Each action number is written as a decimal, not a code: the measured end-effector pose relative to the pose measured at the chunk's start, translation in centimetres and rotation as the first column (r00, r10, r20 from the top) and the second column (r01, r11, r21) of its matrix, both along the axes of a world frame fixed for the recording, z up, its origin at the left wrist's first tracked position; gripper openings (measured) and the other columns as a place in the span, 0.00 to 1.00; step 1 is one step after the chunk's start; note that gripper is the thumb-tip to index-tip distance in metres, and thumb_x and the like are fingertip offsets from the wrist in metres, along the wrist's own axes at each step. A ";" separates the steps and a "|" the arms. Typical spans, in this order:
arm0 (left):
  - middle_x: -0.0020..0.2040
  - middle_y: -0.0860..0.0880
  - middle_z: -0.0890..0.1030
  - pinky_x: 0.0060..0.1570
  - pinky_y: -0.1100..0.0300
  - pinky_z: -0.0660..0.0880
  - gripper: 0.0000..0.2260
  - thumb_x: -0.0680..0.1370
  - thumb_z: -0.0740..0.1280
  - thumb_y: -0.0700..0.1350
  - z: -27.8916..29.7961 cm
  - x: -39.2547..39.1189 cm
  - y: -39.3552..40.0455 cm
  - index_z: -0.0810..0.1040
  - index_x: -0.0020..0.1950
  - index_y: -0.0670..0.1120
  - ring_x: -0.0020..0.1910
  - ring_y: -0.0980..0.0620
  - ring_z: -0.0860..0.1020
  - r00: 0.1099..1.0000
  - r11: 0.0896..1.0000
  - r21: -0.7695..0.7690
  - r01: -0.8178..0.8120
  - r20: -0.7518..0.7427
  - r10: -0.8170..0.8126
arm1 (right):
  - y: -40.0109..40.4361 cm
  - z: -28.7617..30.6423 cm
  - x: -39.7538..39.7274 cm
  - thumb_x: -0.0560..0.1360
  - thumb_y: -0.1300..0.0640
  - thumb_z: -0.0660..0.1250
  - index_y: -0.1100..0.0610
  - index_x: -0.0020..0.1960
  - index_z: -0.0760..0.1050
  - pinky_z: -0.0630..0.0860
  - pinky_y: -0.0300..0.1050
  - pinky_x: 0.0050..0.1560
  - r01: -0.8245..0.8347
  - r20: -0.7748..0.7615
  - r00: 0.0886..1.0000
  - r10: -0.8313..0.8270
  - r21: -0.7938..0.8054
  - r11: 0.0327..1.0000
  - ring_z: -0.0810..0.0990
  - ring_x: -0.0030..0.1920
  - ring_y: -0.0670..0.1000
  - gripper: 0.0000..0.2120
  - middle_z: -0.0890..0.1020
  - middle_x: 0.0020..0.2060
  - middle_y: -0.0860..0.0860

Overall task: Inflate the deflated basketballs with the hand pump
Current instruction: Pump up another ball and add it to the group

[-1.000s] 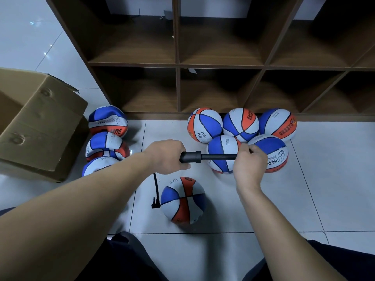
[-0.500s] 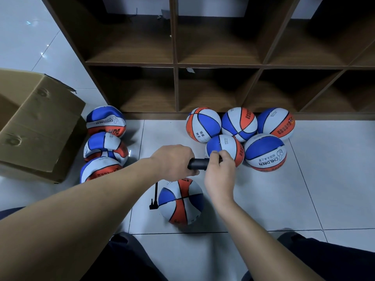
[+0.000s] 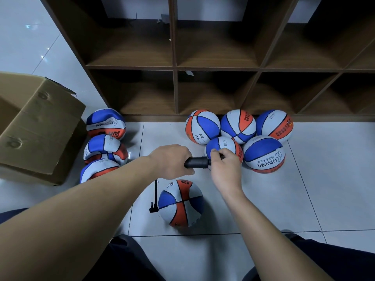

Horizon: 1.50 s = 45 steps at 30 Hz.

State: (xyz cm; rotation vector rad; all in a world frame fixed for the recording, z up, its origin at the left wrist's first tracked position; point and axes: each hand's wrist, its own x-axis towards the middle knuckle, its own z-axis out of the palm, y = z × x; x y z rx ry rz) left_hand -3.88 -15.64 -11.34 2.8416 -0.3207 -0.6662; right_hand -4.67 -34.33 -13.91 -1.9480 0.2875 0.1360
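while the basketball (image 3: 181,203) sits mid-floor by the person's knees, hose (image 3: 155,194) plugged in, left hand (image 3: 172,159) clamps the hand pump (image 3: 197,162), right hand (image 3: 224,166) curls round its handle; a hard shove could roll the ball off the needle.

a black hand pump (image 3: 197,162) is lying level between the two hands, its hose (image 3: 155,196) hanging down to a red, white and blue basketball (image 3: 181,203) sitting just below them. five round balls (image 3: 238,136) are clustering beyond the right hand, three sagging ones (image 3: 104,142) left of the left hand.
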 end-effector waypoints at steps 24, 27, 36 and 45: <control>0.36 0.51 0.78 0.34 0.56 0.71 0.14 0.80 0.68 0.59 0.4 -0.3 0.1 0.75 0.39 0.52 0.34 0.49 0.77 0.999 0.996 0.091 -0.012 0.049 0.008 | 0.4 0.4 -1.1 0.81 0.57 0.62 0.60 0.37 0.67 0.66 0.51 0.33 0.182 0.074 0.982 -0.176 -0.097 0.978 0.68 0.32 0.55 0.15 0.73 0.29 0.55; 0.35 0.52 0.78 0.34 0.57 0.71 0.15 0.80 0.68 0.58 0.4 -0.5 -0.5 0.73 0.38 0.52 0.33 0.50 0.76 0.998 0.996 0.089 0.005 0.056 -0.010 | 1.0 0.5 -1.8 0.82 0.57 0.62 0.61 0.37 0.67 0.66 0.50 0.33 0.138 0.082 0.988 -0.128 -0.128 0.982 0.68 0.32 0.55 0.16 0.72 0.29 0.55; 0.36 0.53 0.77 0.33 0.57 0.67 0.16 0.80 0.69 0.61 -0.3 -0.7 -1.1 0.71 0.39 0.54 0.34 0.52 0.75 0.998 0.998 0.057 0.028 0.061 -0.031 | 1.4 0.5 -2.0 0.84 0.57 0.61 0.57 0.37 0.64 0.64 0.41 0.30 0.055 0.069 0.996 -0.048 -0.118 0.991 0.68 0.32 0.51 0.17 0.70 0.30 0.50; 0.36 0.51 0.79 0.38 0.53 0.77 0.12 0.79 0.69 0.59 -0.6 -0.4 -0.9 0.80 0.44 0.51 0.35 0.49 0.78 0.999 1.000 0.009 0.007 0.043 -0.007 | 0.7 0.2 -0.9 0.83 0.54 0.63 0.58 0.39 0.67 0.68 0.48 0.35 -0.007 0.028 1.000 0.008 -0.037 0.999 0.68 0.32 0.52 0.16 0.70 0.27 0.47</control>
